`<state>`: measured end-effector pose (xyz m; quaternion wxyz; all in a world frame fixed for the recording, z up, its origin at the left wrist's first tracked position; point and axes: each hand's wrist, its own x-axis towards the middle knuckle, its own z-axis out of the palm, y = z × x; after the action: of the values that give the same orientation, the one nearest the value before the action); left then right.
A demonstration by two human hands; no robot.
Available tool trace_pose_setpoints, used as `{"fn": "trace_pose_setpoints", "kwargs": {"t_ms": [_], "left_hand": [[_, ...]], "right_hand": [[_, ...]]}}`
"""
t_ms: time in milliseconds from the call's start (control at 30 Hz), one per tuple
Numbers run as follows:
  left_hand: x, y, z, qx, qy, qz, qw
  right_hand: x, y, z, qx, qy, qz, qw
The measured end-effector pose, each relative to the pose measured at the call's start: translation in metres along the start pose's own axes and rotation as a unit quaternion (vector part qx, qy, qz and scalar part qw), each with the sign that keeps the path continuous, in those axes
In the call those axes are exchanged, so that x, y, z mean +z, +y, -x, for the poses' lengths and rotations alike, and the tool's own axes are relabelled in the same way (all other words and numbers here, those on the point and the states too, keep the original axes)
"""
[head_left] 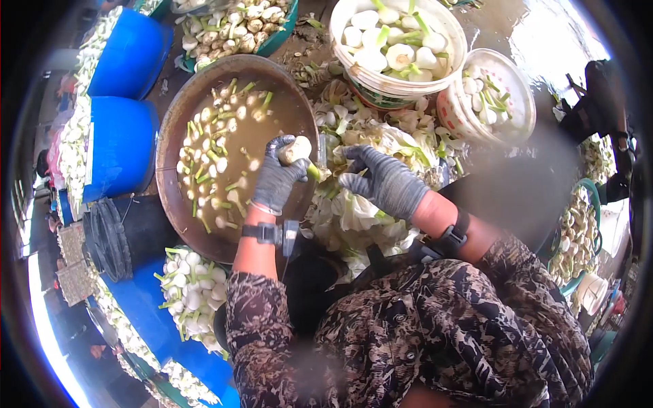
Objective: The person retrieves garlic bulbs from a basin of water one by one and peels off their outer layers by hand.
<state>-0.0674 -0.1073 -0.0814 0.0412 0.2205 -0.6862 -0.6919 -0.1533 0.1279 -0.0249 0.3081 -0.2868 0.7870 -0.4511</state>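
Note:
My left hand [277,182], in a grey glove, is closed around a garlic bulb [295,151] with a brownish top and a short green stem pointing down to the right. It is above the right side of a wide brown basin [166,170] of murky water, where many small bulbs with green stems float. My right hand [388,180], gloved too, is just to the right of the bulb and apart from it. Its fingers are bent and spread, with nothing visible between them. Below both hands lies a heap of pale peelings [364,217].
A white bucket [394,87] of large peeled bulbs stands ahead, beside a smaller white bucket [452,115] with a few more. Blue tubs [126,146] and a black bucket [119,238] line the left. White bulbs [194,289] are piled at lower left. A person's dark-clothed leg [598,95] shows at right.

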Motion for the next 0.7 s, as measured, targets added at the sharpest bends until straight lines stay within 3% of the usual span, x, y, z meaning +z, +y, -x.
{"fn": "trace_pose_setpoints", "kwargs": {"t_ms": [33, 67, 167, 200, 267, 300, 400, 433, 500, 533, 600, 667, 700], "left_hand": [[0.009, 0.007, 0.007, 0.031, -0.010, -0.095, 0.995], [0.024, 0.021, 0.018, 0.036, -0.016, -0.098, 0.994], [0.071, 0.057, 0.053, 0.194, -0.028, -0.251, 0.948], [0.077, 0.059, 0.063, 0.198, -0.030, -0.254, 0.946], [0.082, 0.063, 0.080, 0.116, -0.022, 0.016, 0.993], [0.079, 0.062, 0.084, 0.118, -0.020, 0.012, 0.993], [0.066, 0.049, 0.093, 0.136, -0.055, -0.271, 0.951], [0.069, 0.053, 0.097, 0.139, -0.053, -0.272, 0.951], [0.079, 0.059, 0.102, 0.016, -0.022, 0.024, 0.999], [0.084, 0.061, 0.103, -0.048, -0.009, 0.174, 0.984], [0.090, 0.055, 0.102, -0.007, -0.007, 0.124, 0.992], [0.096, 0.054, 0.100, -0.007, 0.026, 0.192, 0.981], [0.096, 0.054, 0.097, -0.015, 0.033, 0.179, 0.983]], "right_hand": [[-0.003, -0.003, 0.001, 0.004, -0.009, -0.055, 0.998], [-0.005, -0.007, 0.002, 0.007, -0.017, -0.109, 0.994], [0.002, 0.000, 0.002, -0.034, -0.031, -0.161, 0.986], [0.003, 0.003, 0.002, -0.042, -0.030, -0.157, 0.986], [0.000, 0.003, 0.007, -0.066, -0.021, -0.187, 0.980], [-0.001, 0.003, 0.009, -0.087, -0.015, -0.214, 0.973], [-0.005, -0.002, 0.017, -0.149, -0.035, -0.200, 0.968], [-0.006, -0.004, 0.021, -0.180, -0.030, -0.139, 0.973], [-0.003, -0.001, 0.023, -0.171, -0.043, -0.160, 0.971], [-0.003, -0.001, 0.024, -0.157, -0.055, -0.181, 0.969], [-0.006, -0.001, 0.028, -0.166, -0.026, -0.110, 0.980], [-0.013, -0.011, 0.036, -0.100, 0.014, -0.137, 0.985], [-0.013, -0.014, 0.037, -0.130, 0.092, -0.042, 0.986]]}}
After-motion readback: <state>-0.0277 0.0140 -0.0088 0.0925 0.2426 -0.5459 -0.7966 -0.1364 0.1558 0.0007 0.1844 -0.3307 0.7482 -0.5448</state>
